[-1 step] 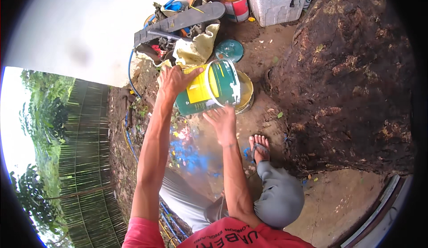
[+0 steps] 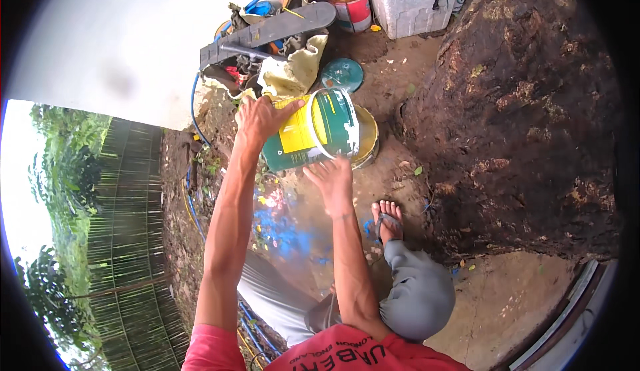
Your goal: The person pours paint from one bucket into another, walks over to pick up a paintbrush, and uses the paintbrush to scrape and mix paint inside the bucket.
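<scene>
A green plastic paint bucket (image 2: 343, 121) with a yellow label and a white handle lies tipped on its side, its mouth toward the right. My left hand (image 2: 259, 123) is closed on its bottom end, the thumb stretched over the label. At the near side of the rim, my right hand (image 2: 331, 181) bears against the bucket, its fingers slightly blurred and partly hidden by it. Behind the mouth a yellowish tub (image 2: 368, 141) stands on the ground, mostly covered by the bucket. Whether anything flows between them cannot be seen. A round green lid (image 2: 342, 75) lies just beyond.
A large tree trunk or root mass (image 2: 507, 124) rises on the right. Scrap with a long dark strip (image 2: 287, 31) is heaped against the white wall. A foam box (image 2: 415, 8) and a red-and-white can (image 2: 353, 14) stand farther back. Blue paint (image 2: 287, 234) stains the ground near my foot (image 2: 387, 222).
</scene>
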A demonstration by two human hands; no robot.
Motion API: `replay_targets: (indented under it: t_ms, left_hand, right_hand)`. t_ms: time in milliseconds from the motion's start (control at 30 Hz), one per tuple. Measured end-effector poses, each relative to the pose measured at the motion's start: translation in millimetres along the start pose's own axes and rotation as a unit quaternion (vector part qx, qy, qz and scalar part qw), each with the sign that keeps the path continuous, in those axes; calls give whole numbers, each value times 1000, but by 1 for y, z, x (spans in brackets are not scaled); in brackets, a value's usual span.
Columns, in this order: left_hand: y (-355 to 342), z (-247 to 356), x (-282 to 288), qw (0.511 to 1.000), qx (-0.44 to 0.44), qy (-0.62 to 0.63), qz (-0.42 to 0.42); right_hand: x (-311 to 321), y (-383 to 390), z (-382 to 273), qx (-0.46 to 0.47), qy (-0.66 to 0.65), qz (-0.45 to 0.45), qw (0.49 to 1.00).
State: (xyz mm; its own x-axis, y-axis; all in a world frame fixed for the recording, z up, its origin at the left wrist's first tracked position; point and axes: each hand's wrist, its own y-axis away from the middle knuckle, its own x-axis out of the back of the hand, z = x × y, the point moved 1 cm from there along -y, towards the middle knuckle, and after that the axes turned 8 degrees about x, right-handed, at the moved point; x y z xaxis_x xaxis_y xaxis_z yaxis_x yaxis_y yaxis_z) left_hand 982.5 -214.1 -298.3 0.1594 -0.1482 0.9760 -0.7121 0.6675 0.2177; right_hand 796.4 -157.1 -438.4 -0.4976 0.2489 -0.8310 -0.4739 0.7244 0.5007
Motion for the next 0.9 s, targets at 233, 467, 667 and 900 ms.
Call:
replay_targets:
  t_ms: [233,467,667,900]
  left_hand:
    - [0,21,3,997,-37,-46,39]
    - [-1,71,6,984,-112,-84,110]
    - [1,107,4,979,-143,-87,116]
    - [8,108,1,978,-137,-110,117]
  right_hand:
    - [9,-4,9,4,-62,-12,998]
    - [11,-11,16,-46,-201,4,979]
    - [10,-11,7,-62,-308,-49,948]
    - [14,20,-32,-102,189,-1,977]
